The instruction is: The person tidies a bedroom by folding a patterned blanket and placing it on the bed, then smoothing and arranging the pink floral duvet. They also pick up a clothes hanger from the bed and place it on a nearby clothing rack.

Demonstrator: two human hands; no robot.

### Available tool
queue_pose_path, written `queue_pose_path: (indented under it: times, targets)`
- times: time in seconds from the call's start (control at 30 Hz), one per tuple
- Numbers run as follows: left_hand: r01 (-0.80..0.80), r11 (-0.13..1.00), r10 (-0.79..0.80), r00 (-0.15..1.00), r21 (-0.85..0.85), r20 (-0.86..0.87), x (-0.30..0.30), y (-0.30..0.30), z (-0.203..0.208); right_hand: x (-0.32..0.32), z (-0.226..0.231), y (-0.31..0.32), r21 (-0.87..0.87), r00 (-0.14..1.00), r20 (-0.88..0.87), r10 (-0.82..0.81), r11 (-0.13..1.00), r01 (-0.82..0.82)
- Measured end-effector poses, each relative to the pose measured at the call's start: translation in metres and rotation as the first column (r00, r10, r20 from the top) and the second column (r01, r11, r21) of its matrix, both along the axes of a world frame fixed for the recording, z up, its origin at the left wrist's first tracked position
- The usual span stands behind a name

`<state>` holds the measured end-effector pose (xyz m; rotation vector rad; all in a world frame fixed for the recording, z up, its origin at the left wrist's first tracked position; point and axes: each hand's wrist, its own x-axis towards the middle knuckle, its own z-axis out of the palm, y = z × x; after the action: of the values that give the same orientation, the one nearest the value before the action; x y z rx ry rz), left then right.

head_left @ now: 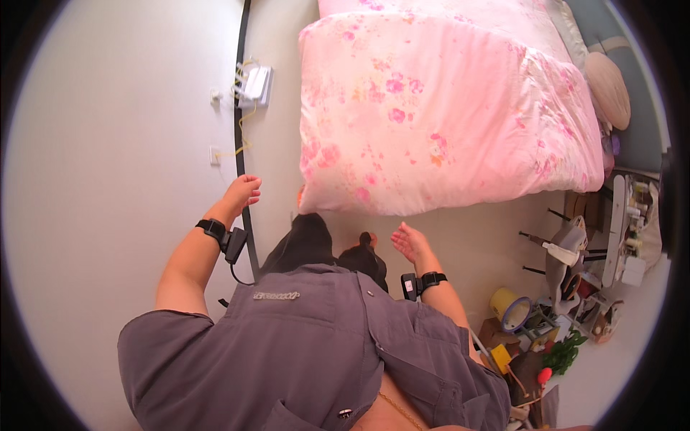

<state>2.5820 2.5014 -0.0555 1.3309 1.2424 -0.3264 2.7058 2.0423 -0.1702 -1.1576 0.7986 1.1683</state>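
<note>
My left hand (pixel 243 192) hangs beside the white wall, its fingers loosely bent and nothing in them. Lower and to the right, my right hand (pixel 410 243) is open, fingers stretched out, also holding nothing. Ahead of both hands lies a bed under a pink floral quilt (pixel 431 122); its near edge is a short way beyond my right hand, and neither hand touches it. Each wrist wears a black strap with a small box, one on the left wrist (pixel 235 245) and one on the right (pixel 410 286).
A white router (pixel 255 85) with yellow cable stands on the floor by the wall, near a socket (pixel 214 155). To the right are a chair (pixel 564 266), a cluttered white table (pixel 617 230), a yellow bin (pixel 511 310), boxes and a green plant (pixel 564 352).
</note>
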Motion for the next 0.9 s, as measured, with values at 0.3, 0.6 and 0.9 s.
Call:
queue_pose_path:
  times: [0.3,0.6,0.9]
  targets:
    - [0.243,0.965,-0.232,0.966,-0.096,0.115,0.053,0.172,-0.029,-0.025,-0.032,0.167,-0.148,1.000,-0.010,0.008,0.989,-0.010]
    - [0.364,0.929,-0.368,0.926,0.066,0.083,0.137,0.335,-0.020,-0.012,-0.037,0.251,-0.394,0.989,0.039,-0.143,0.907,0.147]
    - [0.508,0.860,-0.478,0.834,-0.045,0.274,0.244,0.331,-0.011,-0.001,-0.014,0.272,-0.495,0.996,0.050,-0.071,0.865,0.086]
